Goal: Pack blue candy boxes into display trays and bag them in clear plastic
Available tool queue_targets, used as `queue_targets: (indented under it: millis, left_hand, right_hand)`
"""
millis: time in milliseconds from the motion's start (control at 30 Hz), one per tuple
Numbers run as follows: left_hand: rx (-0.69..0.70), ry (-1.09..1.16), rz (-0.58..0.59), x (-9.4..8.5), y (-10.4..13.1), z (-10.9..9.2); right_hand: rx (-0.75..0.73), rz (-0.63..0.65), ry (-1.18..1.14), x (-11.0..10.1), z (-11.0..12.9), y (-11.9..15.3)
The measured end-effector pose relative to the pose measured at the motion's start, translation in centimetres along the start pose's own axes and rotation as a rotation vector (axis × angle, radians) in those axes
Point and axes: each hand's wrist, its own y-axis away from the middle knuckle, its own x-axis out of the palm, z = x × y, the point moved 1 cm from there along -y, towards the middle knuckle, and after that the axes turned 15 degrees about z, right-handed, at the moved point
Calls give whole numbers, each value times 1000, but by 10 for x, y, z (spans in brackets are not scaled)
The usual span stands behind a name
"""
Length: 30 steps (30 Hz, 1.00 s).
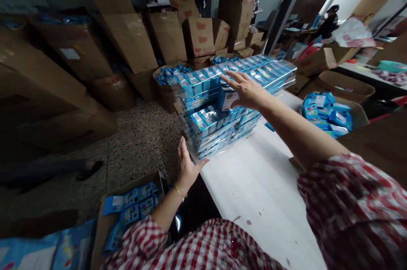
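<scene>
A long stack of small blue candy boxes [214, 132], in clear plastic wrap [286, 76], stands on the far part of a white table [254, 189]. My right hand [246, 91] is at a gap in its upper row. Its fingers reach over the top of a blue box [227, 101] with a white label, and its thumb lies against the front. That box stands upright on the lower layer. My left hand [187, 167] is open beside the stack's near left corner, fingers up and thumb apart, holding nothing. A gap shows between it and the wrap.
An open carton [98, 236] of blue packs sits at lower left, and another carton [359, 113] holds blue packs at right. Tall brown cartons [168, 37] line the wall. Someone's foot [90, 171] shows on the speckled floor. A person [330, 22] is far back.
</scene>
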Motion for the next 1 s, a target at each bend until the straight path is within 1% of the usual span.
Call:
queue_targets:
  millis: [67,133,233,300,400,533,600,700,767,833,900,933,1000]
  left_hand:
    - [39,-44,-19,5,-29,2]
    - [49,-94,-15,11,-52,7]
    - [63,-170,-27,15,-71,16]
    - [87,-204,-34,11,-77,19]
    - [140,-248,-16,-1,-81,18]
    - [169,-335,-20,-14,-84,16]
    - [177,-365,-18,-15,-84,18]
    - [203,-358,-6,-12,-83,25]
    - [209,-327,-11,-11,-82,30]
    - [201,-292,-13,-11,-81,32]
    - [183,-256,-11,-13,-75,29]
    - [172,-238,-29,-14,-69,25]
    - [159,-210,-109,-12,-53,15]
  right_hand:
    - [33,-83,25,4,17,21]
    - [45,-134,55,14,32,40]
    - [8,-142,98,37,44,55]
    - [-7,-128,114,51,48,56]
    - [-17,-113,112,71,55,54]
    - [13,-133,43,98,77,57]
    - [34,-119,-18,113,90,62]
    - [51,-42,-121,134,104,70]
    - [63,3,-196,142,108,72]
    - [80,27,-274,145,110,70]
    - [118,53,-359,148,115,70]
    - [138,72,-408,151,119,72]
    - [154,137,-516,162,134,84]
